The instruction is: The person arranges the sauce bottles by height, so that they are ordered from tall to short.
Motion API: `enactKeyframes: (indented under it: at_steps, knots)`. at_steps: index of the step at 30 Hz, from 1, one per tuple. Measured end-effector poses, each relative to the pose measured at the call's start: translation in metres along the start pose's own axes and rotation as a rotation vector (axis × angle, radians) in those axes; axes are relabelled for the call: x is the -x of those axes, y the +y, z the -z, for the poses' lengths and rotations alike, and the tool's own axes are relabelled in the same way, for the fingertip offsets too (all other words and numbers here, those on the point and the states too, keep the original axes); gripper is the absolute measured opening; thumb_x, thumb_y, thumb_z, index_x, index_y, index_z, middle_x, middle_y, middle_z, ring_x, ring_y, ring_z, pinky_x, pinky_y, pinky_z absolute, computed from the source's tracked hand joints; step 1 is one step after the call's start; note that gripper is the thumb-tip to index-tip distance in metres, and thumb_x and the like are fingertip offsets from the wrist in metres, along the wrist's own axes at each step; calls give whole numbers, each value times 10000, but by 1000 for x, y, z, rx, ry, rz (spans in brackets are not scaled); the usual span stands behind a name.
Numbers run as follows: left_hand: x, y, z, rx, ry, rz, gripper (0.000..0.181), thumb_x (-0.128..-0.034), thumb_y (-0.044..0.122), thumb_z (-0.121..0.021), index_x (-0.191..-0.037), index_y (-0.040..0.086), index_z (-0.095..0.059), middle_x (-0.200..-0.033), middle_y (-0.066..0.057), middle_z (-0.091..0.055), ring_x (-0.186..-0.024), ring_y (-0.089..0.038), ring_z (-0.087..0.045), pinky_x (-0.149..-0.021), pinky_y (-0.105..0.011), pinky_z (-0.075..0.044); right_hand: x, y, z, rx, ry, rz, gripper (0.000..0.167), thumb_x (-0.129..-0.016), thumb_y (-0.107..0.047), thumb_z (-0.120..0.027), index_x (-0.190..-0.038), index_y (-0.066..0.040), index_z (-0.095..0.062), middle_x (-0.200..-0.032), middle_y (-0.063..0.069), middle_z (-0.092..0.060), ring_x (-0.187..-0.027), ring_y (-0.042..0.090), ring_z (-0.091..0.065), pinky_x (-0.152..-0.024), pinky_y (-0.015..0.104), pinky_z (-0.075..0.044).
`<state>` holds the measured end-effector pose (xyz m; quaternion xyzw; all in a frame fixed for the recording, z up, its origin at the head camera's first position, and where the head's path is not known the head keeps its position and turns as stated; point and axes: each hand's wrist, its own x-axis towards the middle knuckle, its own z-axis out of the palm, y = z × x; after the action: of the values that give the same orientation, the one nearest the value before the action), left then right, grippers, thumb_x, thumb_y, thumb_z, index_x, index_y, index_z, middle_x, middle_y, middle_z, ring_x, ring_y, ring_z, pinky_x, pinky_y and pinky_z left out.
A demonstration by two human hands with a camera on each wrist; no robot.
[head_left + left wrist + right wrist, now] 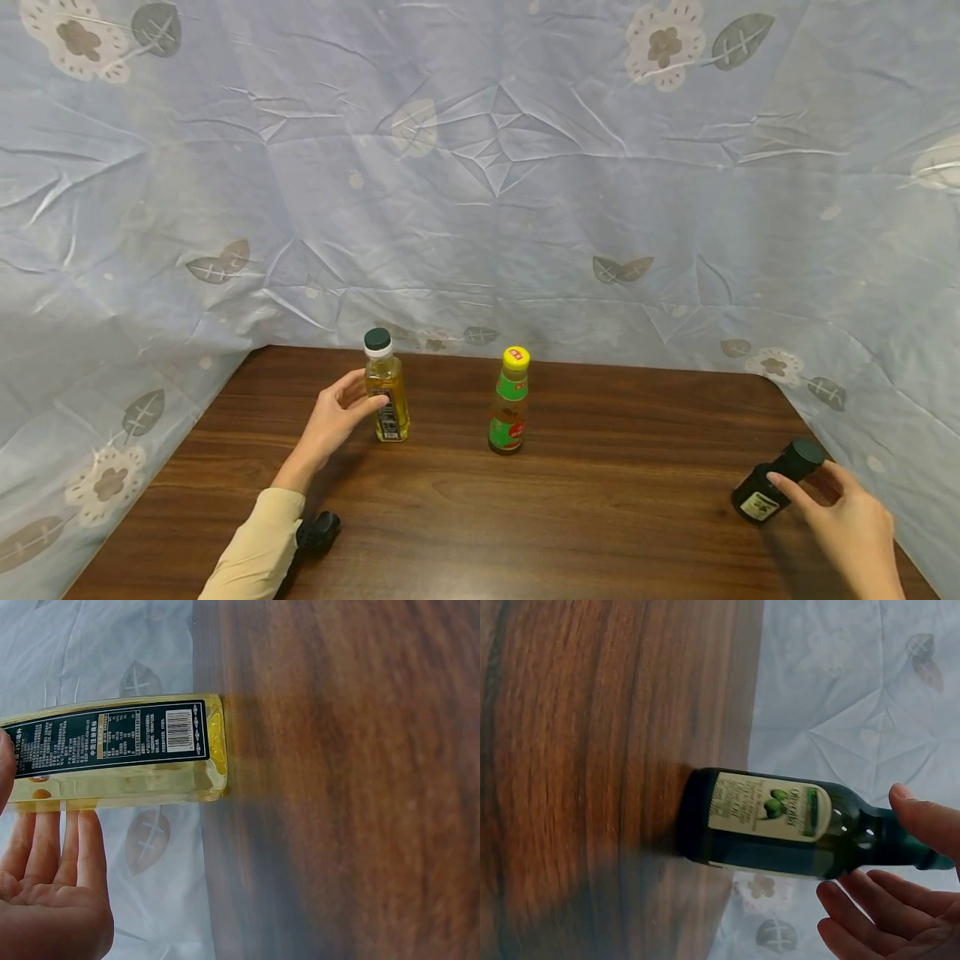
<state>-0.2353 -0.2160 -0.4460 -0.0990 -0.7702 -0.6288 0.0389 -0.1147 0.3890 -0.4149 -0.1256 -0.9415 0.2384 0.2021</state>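
Note:
On the left in the head view, my left hand (335,421) holds a clear bottle of yellow oil (387,392) with a dark green cap, thumb in front and fingers behind. Its dark label with a barcode (178,730) faces the left wrist camera. Far to the right, my right hand (851,517) grips a dark green olive oil bottle (759,500) near its neck. A cream label (769,806) with green olives shows in the right wrist view. Both bottles have their bases at or close to the tabletop; whether they touch it I cannot tell.
Between the hands a sauce bottle (508,408) with a yellow cap and green label stands upright on the brown wooden table (570,508). A black device (318,533) sits by the left sleeve. Patterned pale cloth (495,225) hangs behind the table and at its sides.

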Motion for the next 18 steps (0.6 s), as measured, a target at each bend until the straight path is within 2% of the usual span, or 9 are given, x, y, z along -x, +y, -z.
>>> enactKeyframes:
  at_steps: [4, 8, 13, 18]
  knots:
    - [0, 0, 0, 1, -2, -4, 558, -931, 185, -707, -1417, 36, -475, -1396, -187, -520, -1302, -311, -481, -1046, -265, -437, -3, 0, -5, -13, 12, 25, 464, -878, -336, -757, -1029, 78, -611, -746, 243, -669, -596, 345, -590, -549, 490, -433]
    - [0, 0, 0, -2, 0, -4, 558, -930, 187, -708, -1414, 35, -477, -1393, -185, -522, -1303, -310, -479, -1053, -274, -432, -4, 1, -8, -14, 23, 59, 397, -889, -298, -746, -955, 75, -627, -659, 174, -649, -520, 227, -531, -495, 446, -413]
    - [-1, 0, 0, -9, 3, -1, 563, -928, 192, -710, -1415, 34, -476, -1395, -188, -519, -1309, -315, -472, -1062, -296, -425, -5, 1, -10, -19, 30, 70, 407, -897, -284, -740, -990, 98, -635, -733, 261, -666, -515, 236, -529, -482, 452, -411]
    - [-1, -1, 1, -14, 3, -1, 568, -929, 193, -710, -1418, 32, -472, -1399, -192, -515, -1311, -322, -468, -1064, -309, -425, -3, 1, -10, -30, 58, 87, 370, -886, -266, -754, -971, 78, -649, -719, 257, -664, -498, 200, -489, -475, 455, -404]
